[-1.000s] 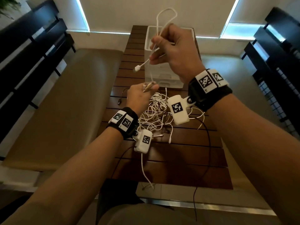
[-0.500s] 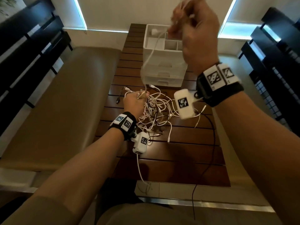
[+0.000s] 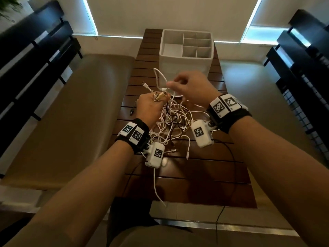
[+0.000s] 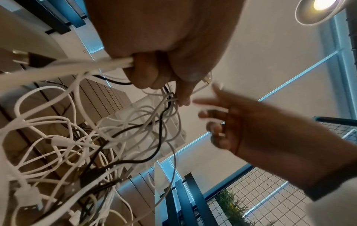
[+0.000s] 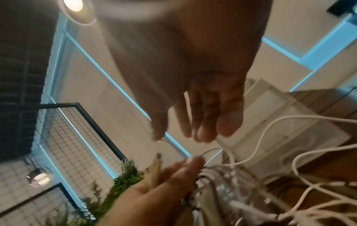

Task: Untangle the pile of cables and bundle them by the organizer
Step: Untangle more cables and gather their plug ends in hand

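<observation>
Head view, nearest first. At 6 o'clock a single white cable end [image 3: 159, 189] trails off the near edge of the slatted wooden table [image 3: 204, 189], and a thin black lead [image 3: 231, 157] runs off the same edge toward 5 o'clock; both hang slack, free of either hand.

At the centre lies the pile of cables [image 3: 170, 125], mostly white with a few dark strands, still knotted together on the table.

At 10 o'clock of the pile, the left hand [image 3: 148, 108] is curled into a fist around a gathered bunch of strands, with gold-coloured plug tips [image 3: 160, 96] standing out of the top. This grip probably serves as an anchor, so that a pull elsewhere does not drag the whole pile.

At 1 o'clock of the pile, the right hand [image 3: 194, 88] reaches toward the fist, thumb and forefinger narrowed near a white USB plug [image 3: 164, 89]. The wrist views are blurred, and whether the fingers have closed on it cannot be told.

At 12 o'clock, well apart from both hands, stands the white compartmented organizer [image 3: 185, 66], its cells showing no cables: bundling appears not yet begun.
</observation>
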Demonstrator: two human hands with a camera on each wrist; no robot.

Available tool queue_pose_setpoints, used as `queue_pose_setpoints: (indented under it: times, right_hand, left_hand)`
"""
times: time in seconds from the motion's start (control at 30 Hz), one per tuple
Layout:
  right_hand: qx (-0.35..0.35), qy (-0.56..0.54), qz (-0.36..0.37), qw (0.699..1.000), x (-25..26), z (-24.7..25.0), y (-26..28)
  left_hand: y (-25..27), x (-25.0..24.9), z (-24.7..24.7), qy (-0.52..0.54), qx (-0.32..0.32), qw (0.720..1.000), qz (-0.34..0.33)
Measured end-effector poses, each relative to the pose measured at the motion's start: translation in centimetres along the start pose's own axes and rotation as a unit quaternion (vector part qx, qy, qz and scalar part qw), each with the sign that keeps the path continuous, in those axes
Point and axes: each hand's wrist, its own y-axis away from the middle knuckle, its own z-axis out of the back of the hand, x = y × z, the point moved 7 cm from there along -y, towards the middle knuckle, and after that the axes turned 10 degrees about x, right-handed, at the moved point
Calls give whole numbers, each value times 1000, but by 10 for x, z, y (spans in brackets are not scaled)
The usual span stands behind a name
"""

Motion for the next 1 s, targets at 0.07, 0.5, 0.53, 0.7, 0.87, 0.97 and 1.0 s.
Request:
queue_pose_setpoints:
  times: [0.07,0.5,0.53,0.7,0.87,0.97,1.0]
  right_hand:
    - [37,0,52,998,23,-12,2]
    - [-92,-130,147,976,46,35,14]
    - [-95,-133,152,975,45,35,15]
    - [-155,-132,173,963,44,40,21]
    - [-245,-221,192,924,51,81,20]
    - [-187,-215,168,944,47,66,4]
    - [-168,-218,158,948,44,57,0]
  left_hand:
    - [-3,2,-4,-11,11,1000,4]
    - [-15,19,-11,-1,39,999,17]
    - [-16,16,-11,-24,37,999,10]
    - [-16,19,-3,-67,55,996,29]
    - [0,60,22,-131,-2,985,111]
    - [2,27,12,-43,3,998,50]
    - [2,10,7,-19,15,1000,20]
